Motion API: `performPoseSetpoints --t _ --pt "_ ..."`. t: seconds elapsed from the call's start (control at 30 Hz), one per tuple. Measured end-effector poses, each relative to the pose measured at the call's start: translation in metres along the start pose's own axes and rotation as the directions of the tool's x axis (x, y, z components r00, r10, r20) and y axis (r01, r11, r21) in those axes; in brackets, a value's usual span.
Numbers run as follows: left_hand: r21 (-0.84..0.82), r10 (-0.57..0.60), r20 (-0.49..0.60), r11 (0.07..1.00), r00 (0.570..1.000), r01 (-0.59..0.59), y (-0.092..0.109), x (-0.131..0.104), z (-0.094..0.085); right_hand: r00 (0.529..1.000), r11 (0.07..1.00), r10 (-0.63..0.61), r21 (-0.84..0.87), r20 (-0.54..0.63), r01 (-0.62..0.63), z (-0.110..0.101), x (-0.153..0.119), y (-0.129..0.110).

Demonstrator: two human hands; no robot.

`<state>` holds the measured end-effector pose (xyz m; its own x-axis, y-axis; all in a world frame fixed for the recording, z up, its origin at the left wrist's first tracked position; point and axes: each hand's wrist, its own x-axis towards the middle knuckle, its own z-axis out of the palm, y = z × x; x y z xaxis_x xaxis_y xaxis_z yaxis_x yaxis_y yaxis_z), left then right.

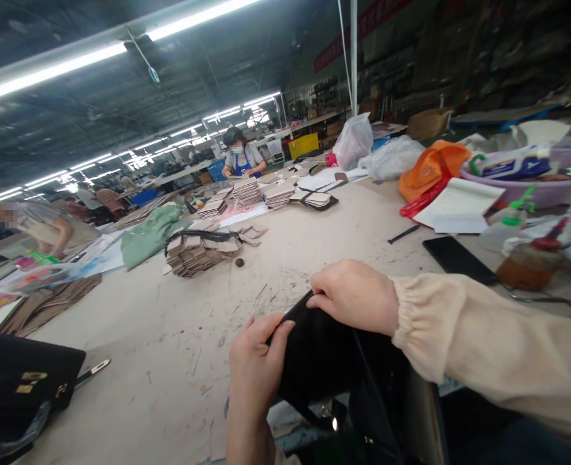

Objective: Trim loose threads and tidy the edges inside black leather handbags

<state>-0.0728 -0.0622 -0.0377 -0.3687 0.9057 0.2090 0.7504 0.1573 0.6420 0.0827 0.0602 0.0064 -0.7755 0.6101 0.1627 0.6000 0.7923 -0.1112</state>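
A black bag (314, 352) with a strap and some metal fittings lies at the front edge of the table, partly over my lap. My left hand (261, 361) pinches its upper edge between thumb and fingers on the left side. Farther right along the same edge, my right hand (351, 294) also grips the bag, fingers closed over the rim. A cream sleeve covers my right forearm. The bag's lower part is dark and hard to make out. Another black bag (28, 371) with gold-coloured fittings rests on the table at far left.
Stacked brown pieces (196, 255) and a green cloth (152, 232) lie ahead. To the right are a black phone (460, 258), a notepad (460, 200), a brown-liquid bottle (532, 265) and a purple basin (513, 184). A co-worker (243, 158) sits across the table; another leans in at left.
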Motion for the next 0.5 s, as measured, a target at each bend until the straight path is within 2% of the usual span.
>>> performPoseSetpoints --t 0.13,0.33,0.5 --pt "0.009 0.005 0.003 1.000 1.000 -0.005 -0.0002 0.0000 -0.0005 1.000 1.000 0.015 -0.016 -0.010 -0.015 -0.0003 -0.0007 -0.0008" --pt "0.045 0.033 0.016 0.998 0.999 -0.034 -0.0013 -0.0010 0.0000 0.994 0.995 0.082 0.063 -0.067 -0.078 -0.0002 -0.0012 -0.0013" --pt "0.137 0.059 -0.002 0.989 0.998 -0.058 0.0004 -0.0048 0.0008 0.999 0.998 0.052 -0.037 0.011 -0.051 0.0005 -0.0014 -0.0028"
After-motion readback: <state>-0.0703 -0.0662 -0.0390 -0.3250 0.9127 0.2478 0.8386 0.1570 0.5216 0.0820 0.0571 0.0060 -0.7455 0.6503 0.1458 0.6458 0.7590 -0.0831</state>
